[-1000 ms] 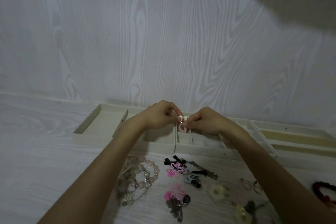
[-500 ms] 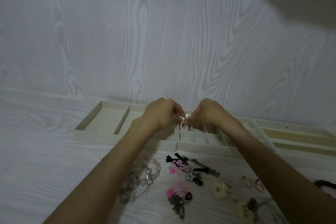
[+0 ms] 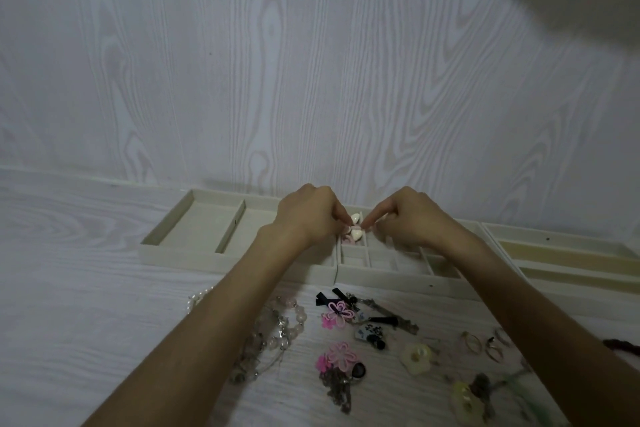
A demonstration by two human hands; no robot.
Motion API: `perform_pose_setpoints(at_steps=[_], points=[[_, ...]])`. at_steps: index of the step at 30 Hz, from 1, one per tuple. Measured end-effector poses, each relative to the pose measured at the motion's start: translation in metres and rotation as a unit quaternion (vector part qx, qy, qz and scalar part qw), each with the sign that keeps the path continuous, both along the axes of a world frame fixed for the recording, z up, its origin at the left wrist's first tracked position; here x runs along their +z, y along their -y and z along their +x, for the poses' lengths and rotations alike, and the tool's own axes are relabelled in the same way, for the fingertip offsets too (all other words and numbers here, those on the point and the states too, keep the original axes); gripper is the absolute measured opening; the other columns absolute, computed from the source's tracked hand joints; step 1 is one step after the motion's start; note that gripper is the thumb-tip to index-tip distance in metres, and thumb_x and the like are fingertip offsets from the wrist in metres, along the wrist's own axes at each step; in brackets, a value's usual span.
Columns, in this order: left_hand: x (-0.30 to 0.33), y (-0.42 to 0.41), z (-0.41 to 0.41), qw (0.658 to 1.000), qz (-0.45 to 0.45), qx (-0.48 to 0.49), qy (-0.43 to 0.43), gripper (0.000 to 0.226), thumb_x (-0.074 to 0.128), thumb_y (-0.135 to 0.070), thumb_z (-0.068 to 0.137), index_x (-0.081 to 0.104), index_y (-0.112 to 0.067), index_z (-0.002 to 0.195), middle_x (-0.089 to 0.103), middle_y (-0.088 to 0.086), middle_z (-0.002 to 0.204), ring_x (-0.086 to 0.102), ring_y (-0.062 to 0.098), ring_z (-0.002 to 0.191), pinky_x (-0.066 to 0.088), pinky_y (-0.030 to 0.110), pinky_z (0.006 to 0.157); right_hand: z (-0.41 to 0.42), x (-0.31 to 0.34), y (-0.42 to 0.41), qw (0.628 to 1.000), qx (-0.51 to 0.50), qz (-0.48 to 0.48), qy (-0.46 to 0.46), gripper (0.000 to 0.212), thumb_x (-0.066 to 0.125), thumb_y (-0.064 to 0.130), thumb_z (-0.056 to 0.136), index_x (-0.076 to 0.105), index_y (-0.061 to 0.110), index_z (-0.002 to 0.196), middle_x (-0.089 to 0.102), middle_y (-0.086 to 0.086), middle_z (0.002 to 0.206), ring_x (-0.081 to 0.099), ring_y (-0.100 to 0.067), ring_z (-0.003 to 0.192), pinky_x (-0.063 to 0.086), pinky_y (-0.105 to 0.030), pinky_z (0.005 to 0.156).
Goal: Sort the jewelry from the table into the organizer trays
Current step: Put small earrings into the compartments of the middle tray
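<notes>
Head view: both hands meet over the middle organizer tray (image 3: pixel 381 276). The left hand (image 3: pixel 311 215) and right hand (image 3: pixel 405 218) each pinch a pair of heart earrings (image 3: pixel 356 227), held just above a small compartment. I judge this the placing step; next, lower and release them gently. More jewelry (image 3: pixel 341 314) waits on the tabletop (image 3: pixel 86 288).

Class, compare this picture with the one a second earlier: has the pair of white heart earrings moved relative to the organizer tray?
Yes. The white heart earrings, pinched between the left hand and right hand, have come lower, into the small-compartment tray's far-left cell.
</notes>
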State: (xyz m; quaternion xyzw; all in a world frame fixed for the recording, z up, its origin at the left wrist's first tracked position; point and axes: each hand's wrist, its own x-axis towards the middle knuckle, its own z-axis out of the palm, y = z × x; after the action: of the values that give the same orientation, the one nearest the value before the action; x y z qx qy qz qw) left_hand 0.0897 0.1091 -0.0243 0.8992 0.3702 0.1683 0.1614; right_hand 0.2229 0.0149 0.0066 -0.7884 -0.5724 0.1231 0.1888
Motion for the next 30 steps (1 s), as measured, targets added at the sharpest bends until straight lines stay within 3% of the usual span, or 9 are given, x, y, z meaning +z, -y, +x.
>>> perform_pose_setpoints(at_steps=[4, 8, 10, 11, 13, 16, 19, 23, 30], points=[[0.0, 0.002, 0.002, 0.999, -0.037, 0.026, 0.029, 0.015, 0.07, -0.028, 0.081, 0.075, -0.033, 0.095, 0.071, -0.011, 0.106, 0.062, 0.011, 0.099, 0.049, 0.027, 0.076, 0.0, -0.004, -0.003, 1.0, 0.006, 0.0, 0.011, 0.03, 0.055, 0.007, 0.085, 0.075, 0.029, 0.09, 0.056, 0.002, 0.089, 0.038, -0.004, 0.054, 0.031, -0.017, 0.05], [0.0, 0.007, 0.004, 0.995, 0.012, 0.078, 0.054, 0.009, 0.071, -0.027, 0.079, 0.076, -0.031, 0.085, 0.073, -0.011, 0.093, 0.064, 0.011, 0.088, 0.042, 0.023, 0.065, -0.002, -0.002, -0.004, 1.0, 0.02, 0.002, 0.022, 0.032, 0.052, 0.007, 0.086, 0.075, 0.028, 0.092, 0.065, -0.006, 0.117, 0.042, -0.004, 0.056, 0.033, -0.018, 0.053], [0.001, 0.005, 0.003, 0.997, 0.007, 0.067, 0.028, 0.011, 0.067, -0.03, 0.082, 0.076, -0.03, 0.089, 0.073, -0.01, 0.097, 0.064, 0.012, 0.089, 0.044, 0.024, 0.066, 0.0, 0.001, -0.003, 0.999, 0.036, 0.0, 0.03, 0.034, 0.05, 0.007, 0.088, 0.075, 0.029, 0.093, 0.067, -0.006, 0.115, 0.044, -0.006, 0.054, 0.035, -0.019, 0.051], [0.005, 0.002, 0.0, 0.999, -0.01, 0.046, 0.01, 0.013, 0.064, -0.031, 0.085, 0.075, -0.031, 0.093, 0.072, -0.008, 0.102, 0.064, 0.013, 0.094, 0.048, 0.026, 0.072, 0.001, 0.003, -0.002, 0.998, 0.047, 0.0, 0.037, 0.035, 0.048, 0.008, 0.09, 0.074, 0.031, 0.093, 0.068, -0.005, 0.112, 0.052, -0.008, 0.059, 0.041, -0.022, 0.055], [0.019, -0.005, -0.011, 0.999, -0.039, -0.016, -0.026, 0.022, 0.056, -0.026, 0.091, 0.071, -0.036, 0.104, 0.066, -0.005, 0.119, 0.058, 0.016, 0.109, 0.05, 0.035, 0.09, 0.005, 0.006, 0.001, 0.994, 0.072, -0.001, 0.086, 0.038, 0.044, 0.011, 0.094, 0.071, 0.038, 0.097, 0.068, -0.002, 0.11, 0.063, -0.019, 0.083, 0.048, -0.031, 0.077], [0.042, -0.004, -0.027, 0.99, -0.013, -0.087, -0.111, 0.039, 0.045, -0.015, 0.094, 0.061, -0.041, 0.119, 0.045, -0.006, 0.142, 0.032, 0.018, 0.133, 0.029, 0.04, 0.11, 0.01, 0.006, 0.007, 0.967, 0.11, -0.013, 0.23, 0.043, 0.039, 0.012, 0.096, 0.062, 0.041, 0.117, 0.055, 0.002, 0.129, 0.043, -0.02, 0.119, 0.032, -0.036, 0.098], [0.044, 0.006, -0.024, 0.976, 0.028, -0.102, -0.19, 0.044, 0.037, -0.018, 0.097, 0.051, -0.04, 0.132, 0.028, -0.01, 0.152, 0.016, 0.019, 0.14, 0.018, 0.041, 0.111, 0.008, 0.003, 0.013, 0.946, 0.138, -0.05, 0.288, 0.049, 0.038, 0.012, 0.096, 0.051, 0.044, 0.13, 0.036, 0.005, 0.146, 0.023, -0.02, 0.135, 0.02, -0.039, 0.106], [0.03, 0.014, -0.015, 0.965, 0.047, -0.087, -0.244, 0.044, 0.029, -0.027, 0.1, 0.041, -0.032, 0.142, 0.022, -0.009, 0.155, 0.014, 0.018, 0.141, 0.018, 0.039, 0.111, 0.005, -0.006, 0.015, 0.944, 0.13, -0.064, 0.297, 0.052, 0.039, 0.011, 0.094, 0.045, 0.042, 0.136, 0.029, 0.005, 0.15, 0.019, -0.021, 0.136, 0.018, -0.038, 0.108], [0.02, 0.008, -0.009, 0.961, 0.044, -0.067, -0.264, 0.047, 0.027, -0.038, 0.099, 0.037, -0.026, 0.144, 0.029, -0.006, 0.152, 0.02, 0.018, 0.138, 0.022, 0.039, 0.109, 0.002, -0.009, 0.015, 0.944, 0.121, -0.047, 0.303, 0.053, 0.039, 0.01, 0.093, 0.047, 0.042, 0.134, 0.031, 0.005, 0.149, 0.021, -0.021, 0.135, 0.018, -0.037, 0.106]])
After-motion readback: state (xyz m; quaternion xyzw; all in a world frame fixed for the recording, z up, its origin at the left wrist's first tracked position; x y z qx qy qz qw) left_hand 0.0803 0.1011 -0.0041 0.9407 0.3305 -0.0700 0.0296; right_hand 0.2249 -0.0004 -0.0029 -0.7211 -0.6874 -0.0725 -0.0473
